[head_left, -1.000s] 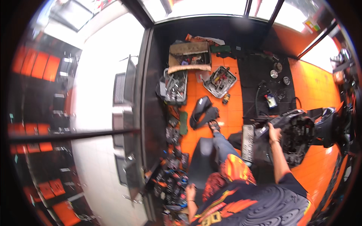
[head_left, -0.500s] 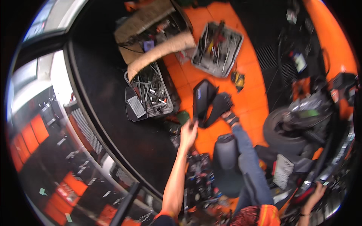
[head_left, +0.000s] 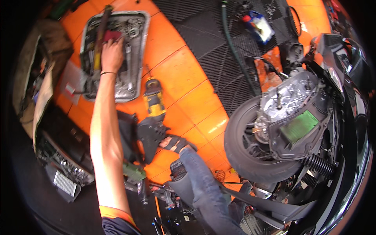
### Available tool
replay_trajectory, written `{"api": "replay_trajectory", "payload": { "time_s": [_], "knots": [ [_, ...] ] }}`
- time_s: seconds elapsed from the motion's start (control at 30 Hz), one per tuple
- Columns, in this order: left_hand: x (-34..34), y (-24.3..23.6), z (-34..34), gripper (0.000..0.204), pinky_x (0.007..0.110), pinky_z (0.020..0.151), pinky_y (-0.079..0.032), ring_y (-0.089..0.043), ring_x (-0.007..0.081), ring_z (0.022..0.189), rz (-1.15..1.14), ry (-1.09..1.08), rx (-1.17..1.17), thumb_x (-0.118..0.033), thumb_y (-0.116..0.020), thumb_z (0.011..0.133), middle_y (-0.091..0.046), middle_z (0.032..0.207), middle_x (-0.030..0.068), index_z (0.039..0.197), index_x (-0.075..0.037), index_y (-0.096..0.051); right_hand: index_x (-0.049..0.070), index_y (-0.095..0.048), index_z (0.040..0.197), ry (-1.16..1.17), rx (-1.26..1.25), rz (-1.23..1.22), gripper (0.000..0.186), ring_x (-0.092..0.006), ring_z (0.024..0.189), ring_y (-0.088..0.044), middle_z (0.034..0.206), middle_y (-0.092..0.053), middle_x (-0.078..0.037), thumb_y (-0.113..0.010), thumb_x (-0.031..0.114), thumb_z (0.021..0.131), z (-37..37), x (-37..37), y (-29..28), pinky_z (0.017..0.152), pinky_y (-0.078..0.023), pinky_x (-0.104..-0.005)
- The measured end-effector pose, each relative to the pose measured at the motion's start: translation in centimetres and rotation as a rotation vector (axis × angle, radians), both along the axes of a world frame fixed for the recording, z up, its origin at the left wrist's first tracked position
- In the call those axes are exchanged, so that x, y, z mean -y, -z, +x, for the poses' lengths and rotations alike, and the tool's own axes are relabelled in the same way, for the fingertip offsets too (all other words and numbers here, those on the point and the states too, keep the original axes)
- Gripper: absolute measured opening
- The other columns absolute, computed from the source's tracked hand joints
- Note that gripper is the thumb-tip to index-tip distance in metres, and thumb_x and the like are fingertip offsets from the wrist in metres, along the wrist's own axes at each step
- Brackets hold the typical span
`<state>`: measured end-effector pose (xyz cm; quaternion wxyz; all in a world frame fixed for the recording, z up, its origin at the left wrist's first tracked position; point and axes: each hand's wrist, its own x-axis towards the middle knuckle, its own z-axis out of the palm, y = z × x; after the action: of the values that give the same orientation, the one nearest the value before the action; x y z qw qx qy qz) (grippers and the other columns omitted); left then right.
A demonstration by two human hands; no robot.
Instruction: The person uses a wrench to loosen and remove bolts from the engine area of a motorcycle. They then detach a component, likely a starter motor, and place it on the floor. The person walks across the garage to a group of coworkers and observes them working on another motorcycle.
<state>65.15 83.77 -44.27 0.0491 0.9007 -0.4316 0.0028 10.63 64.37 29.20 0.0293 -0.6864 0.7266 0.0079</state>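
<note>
My left hand [head_left: 112, 55] reaches into a grey metal tray [head_left: 140, 78] of hand tools, its fingers curled on a red cloth-like item [head_left: 112, 35]. A long yellow-brown handled tool [head_left: 98, 51] lies beside the hand, with wrenches [head_left: 129, 64] to its right. Below the tray a yellow and black cordless power tool [head_left: 154, 102] rests on the orange tiles, above black plastic panels [head_left: 149, 139] near my sandalled foot [head_left: 177, 145]. My right hand is out of view.
A scooter rear end with wheel [head_left: 239, 156], engine cover [head_left: 288, 96] and body panels fills the right. At left stand a cardboard box [head_left: 53, 43] and a toolbox [head_left: 74, 164]. A bottle [head_left: 258, 27] and hose [head_left: 231, 39] lie on black matting [head_left: 196, 35].
The view has swung down and closer to the tool tray. My left hand has moved forward from near the black panels into the tray. My right hand, earlier on the scooter, has left the view.
</note>
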Motion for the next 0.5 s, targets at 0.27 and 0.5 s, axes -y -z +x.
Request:
{"api": "replay_trajectory", "payload": {
  "time_s": [0.27, 0.5],
  "knots": [
    [1.3, 1.8, 0.8, 0.023, 0.045, 0.089, -0.044, -0.060, 0.0309, 0.103, 0.091, 0.036, 0.027, -0.018, -0.065, 0.087, -0.069, 0.101, 0.0143, 0.105, -0.004, -0.066, -0.004, -0.041, 0.146, 0.090, -0.087, 0.004, 0.059, -0.0359, 0.136, -0.041, 0.151, -0.041, -0.022, -0.046, 0.032, 0.100, 0.3, -0.2, -0.5, 0.114, -0.031, -0.0478],
    [-0.4, -3.8, -2.1, 0.012, 0.044, 0.085, -0.045, -0.058, 0.0300, 0.104, 0.009, -0.016, -0.017, -0.016, -0.064, 0.084, -0.068, 0.102, 0.0126, 0.091, -0.007, -0.069, -0.004, -0.041, 0.146, 0.077, -0.064, 0.029, 0.059, -0.0361, 0.136, -0.041, 0.150, -0.041, -0.022, -0.046, 0.032, 0.100, 0.4, -0.4, -1.0, 0.114, -0.031, -0.0474]
  ]
}}
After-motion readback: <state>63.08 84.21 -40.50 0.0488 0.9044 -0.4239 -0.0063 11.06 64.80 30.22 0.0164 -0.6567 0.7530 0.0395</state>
